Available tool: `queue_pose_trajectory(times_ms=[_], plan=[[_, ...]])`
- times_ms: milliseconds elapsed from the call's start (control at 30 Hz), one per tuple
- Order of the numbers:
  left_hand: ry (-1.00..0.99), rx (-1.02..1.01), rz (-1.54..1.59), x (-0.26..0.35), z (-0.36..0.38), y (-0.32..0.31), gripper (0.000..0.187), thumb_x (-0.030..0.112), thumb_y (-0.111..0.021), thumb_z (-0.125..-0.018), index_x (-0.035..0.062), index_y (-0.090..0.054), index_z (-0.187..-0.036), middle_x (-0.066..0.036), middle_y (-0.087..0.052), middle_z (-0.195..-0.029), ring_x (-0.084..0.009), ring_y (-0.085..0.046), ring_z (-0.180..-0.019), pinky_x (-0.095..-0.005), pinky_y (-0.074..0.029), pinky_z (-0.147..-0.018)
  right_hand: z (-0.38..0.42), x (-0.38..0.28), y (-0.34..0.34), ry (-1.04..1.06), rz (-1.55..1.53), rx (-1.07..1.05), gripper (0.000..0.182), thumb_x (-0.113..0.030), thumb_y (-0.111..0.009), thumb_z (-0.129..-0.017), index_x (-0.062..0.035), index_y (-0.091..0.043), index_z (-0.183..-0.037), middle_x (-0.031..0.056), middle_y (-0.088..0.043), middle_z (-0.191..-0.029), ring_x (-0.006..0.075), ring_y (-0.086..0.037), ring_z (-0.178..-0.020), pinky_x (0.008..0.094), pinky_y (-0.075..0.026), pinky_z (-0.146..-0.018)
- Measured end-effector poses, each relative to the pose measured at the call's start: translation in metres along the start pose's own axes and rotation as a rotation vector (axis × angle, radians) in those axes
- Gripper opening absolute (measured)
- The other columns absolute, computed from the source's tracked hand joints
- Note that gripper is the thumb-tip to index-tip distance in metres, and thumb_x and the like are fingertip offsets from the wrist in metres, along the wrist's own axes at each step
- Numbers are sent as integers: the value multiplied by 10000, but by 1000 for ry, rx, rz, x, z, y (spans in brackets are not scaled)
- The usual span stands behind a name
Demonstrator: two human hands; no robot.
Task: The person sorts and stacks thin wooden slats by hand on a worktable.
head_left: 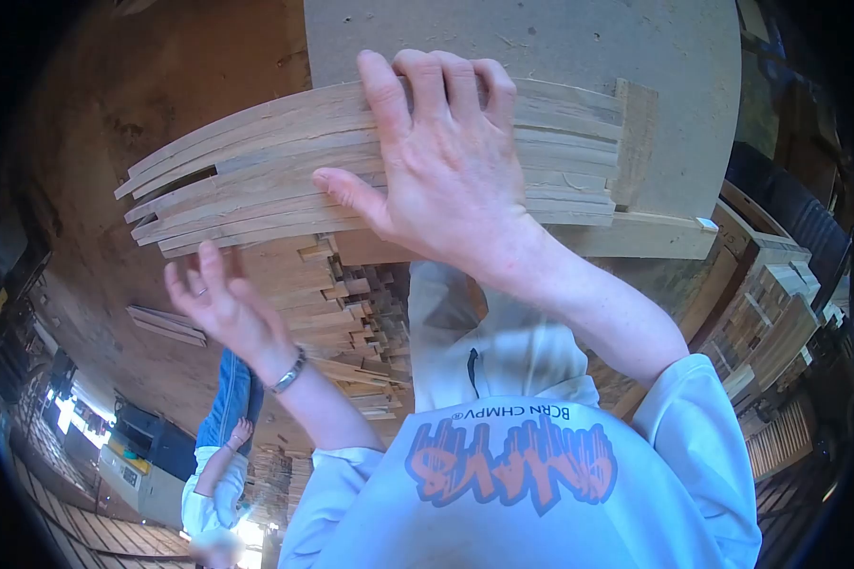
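Observation:
A row of long, slightly curved wooden strips lies side by side across the grey board. My right hand rests palm down across the strips. Its fingers bend over their far edge, and its thumb stretches along the top. Just below the left ends of the strips, my left hand is in the air with its fingers apart, holding nothing. Those left ends are uneven, with dark gaps between some of them. A short wooden block sits against the right ends.
Under the strips is a grey board with a wooden rail along its near side. Stacked wood pieces stand below. Loose strips lie on the floor at left. Another person is at lower left; more wood is piled at right.

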State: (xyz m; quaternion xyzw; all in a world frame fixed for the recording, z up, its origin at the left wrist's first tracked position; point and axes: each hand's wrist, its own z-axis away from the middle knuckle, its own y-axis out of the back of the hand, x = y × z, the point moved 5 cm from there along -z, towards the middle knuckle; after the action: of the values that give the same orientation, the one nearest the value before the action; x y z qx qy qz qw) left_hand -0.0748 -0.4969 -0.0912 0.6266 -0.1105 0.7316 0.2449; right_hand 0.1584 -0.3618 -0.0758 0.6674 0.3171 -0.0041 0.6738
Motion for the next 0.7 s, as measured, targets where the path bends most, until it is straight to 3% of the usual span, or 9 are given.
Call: queue_pose_trajectory(times_ms=[100, 200, 533, 700], plan=[[328, -85, 208, -33, 10, -15, 467, 273, -675, -986, 49, -532, -1369, -126, -563, -1384, -234, -554, -1234, -404, -426, -1100, 0, 0, -1, 6, 18, 25, 821, -600, -706, -796, -19, -470, -1327, 134, -496, -1158, 295, -448, -1140, 529, -280, -1042], [466, -196, 353, -43, 24, -35, 498, 343, -673, -980, 67, -540, -1374, -100, -580, -1368, -233, -541, -1252, -414, -421, -1111, 0, 0, 0, 8, 3, 19, 808, -587, -717, -794, -29, -467, -1322, 134, -495, -1151, 292, -448, -1143, 521, -285, -1036], [526, -317, 324, -45, 33, -47, 563, 385, -689, -939, 80, -527, -1384, -78, -603, -1348, -229, -560, -1235, -412, -428, -1097, 7, 19, 16, 44, -2, 34, 781, -584, -719, -805, -68, -474, -1337, 95, -496, -1149, 272, -461, -1120, 469, -308, -1029], [509, -237, 309, -37, 31, -61, 580, 381, -710, -913, 75, -536, -1373, -82, -607, -1340, -232, -562, -1233, -405, -447, -1079, 8, 19, 16, 59, 6, 49, 793, -583, -715, -815, -73, -467, -1369, 91, -503, -1151, 272, -467, -1121, 471, -310, -1037]])
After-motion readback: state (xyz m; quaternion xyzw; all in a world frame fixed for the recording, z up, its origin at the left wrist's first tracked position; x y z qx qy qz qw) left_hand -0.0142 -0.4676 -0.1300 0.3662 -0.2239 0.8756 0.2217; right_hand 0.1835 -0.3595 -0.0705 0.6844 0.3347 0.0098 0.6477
